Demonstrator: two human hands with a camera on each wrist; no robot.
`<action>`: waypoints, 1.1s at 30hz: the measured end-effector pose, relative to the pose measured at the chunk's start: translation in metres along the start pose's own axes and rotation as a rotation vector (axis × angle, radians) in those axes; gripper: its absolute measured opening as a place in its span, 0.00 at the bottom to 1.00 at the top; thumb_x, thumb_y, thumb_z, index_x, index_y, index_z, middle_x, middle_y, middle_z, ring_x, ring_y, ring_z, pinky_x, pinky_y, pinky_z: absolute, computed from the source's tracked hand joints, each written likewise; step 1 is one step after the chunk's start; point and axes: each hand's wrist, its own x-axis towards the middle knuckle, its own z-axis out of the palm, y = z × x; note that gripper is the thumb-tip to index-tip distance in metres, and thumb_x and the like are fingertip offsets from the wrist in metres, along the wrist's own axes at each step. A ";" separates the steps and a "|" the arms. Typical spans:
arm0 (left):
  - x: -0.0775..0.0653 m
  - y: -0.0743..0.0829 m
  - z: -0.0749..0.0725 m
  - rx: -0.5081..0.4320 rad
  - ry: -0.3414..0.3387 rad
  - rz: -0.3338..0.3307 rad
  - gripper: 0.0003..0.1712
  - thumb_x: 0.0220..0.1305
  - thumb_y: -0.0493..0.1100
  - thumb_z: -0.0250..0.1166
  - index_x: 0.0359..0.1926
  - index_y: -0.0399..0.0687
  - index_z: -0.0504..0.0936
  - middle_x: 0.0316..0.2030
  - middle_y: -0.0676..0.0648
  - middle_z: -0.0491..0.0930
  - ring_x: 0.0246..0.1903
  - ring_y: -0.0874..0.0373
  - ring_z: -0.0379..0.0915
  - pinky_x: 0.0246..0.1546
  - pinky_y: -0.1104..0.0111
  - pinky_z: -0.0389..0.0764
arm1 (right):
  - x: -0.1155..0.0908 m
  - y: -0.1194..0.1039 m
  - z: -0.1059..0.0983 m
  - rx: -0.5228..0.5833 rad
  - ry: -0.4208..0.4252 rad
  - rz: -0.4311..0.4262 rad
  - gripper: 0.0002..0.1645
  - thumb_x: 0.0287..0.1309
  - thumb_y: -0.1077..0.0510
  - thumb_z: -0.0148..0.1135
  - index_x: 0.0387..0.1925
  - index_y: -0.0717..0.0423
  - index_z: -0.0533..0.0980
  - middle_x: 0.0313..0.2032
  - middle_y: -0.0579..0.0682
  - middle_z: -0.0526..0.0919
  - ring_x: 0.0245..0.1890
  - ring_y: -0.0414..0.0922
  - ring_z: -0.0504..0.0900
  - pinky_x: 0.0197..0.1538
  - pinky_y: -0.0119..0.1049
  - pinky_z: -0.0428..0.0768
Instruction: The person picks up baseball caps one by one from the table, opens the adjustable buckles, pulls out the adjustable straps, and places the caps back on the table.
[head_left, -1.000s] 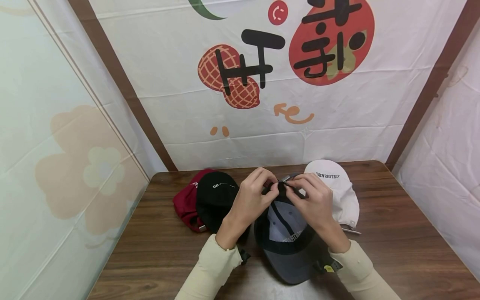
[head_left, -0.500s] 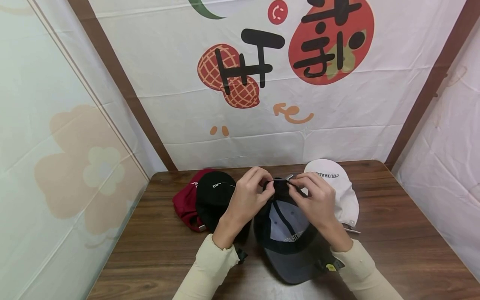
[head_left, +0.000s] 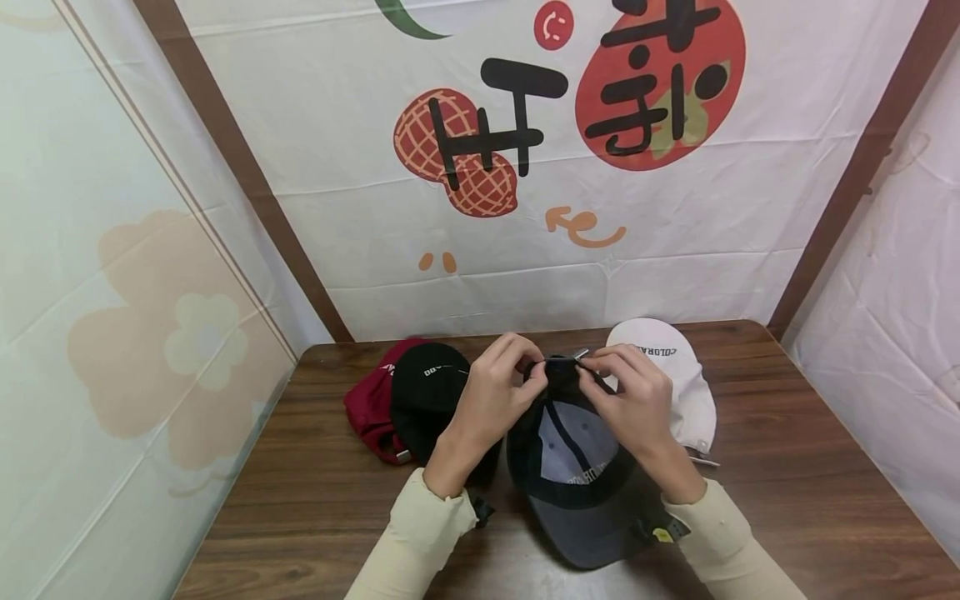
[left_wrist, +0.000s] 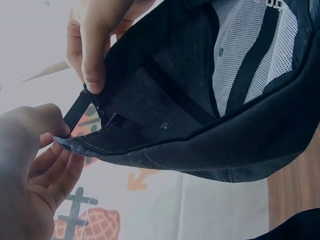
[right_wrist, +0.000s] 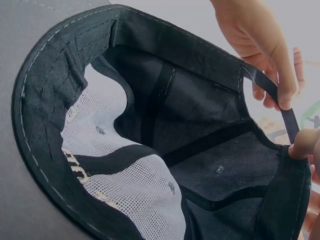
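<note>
A dark grey baseball cap [head_left: 581, 529] lies with its inside facing up and its brim towards me. Black lining and pale mesh [right_wrist: 145, 200] show inside it. At the back of the cap, my left hand [head_left: 491, 387] pinches the edge of the opening at one end of the narrow black strap [left_wrist: 76, 112]. Across from it, my right hand [head_left: 630, 392] pinches the strap between thumb and fingers. The strap spans the short gap between both hands. A small metal buckle [head_left: 581, 354] shows by the right fingertips.
Left of the hands, a black cap [head_left: 427, 396] overlaps a dark red cap [head_left: 369, 408] on the wooden table [head_left: 277, 500]. Behind my right hand lies a white cap [head_left: 686, 392] lettered COLORADO. A printed white cloth [head_left: 465, 300] hangs behind the table.
Since a second ago, my hands have drawn slightly apart at the back of the grey cap, and the strap now stretches between them. The other caps have stayed put.
</note>
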 end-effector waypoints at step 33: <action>-0.003 -0.004 -0.002 -0.014 0.009 -0.026 0.04 0.69 0.31 0.65 0.39 0.44 0.82 0.37 0.47 0.80 0.32 0.58 0.76 0.31 0.68 0.80 | -0.003 0.002 0.000 -0.002 0.010 0.017 0.13 0.68 0.54 0.68 0.32 0.58 0.89 0.33 0.52 0.89 0.28 0.47 0.81 0.25 0.28 0.66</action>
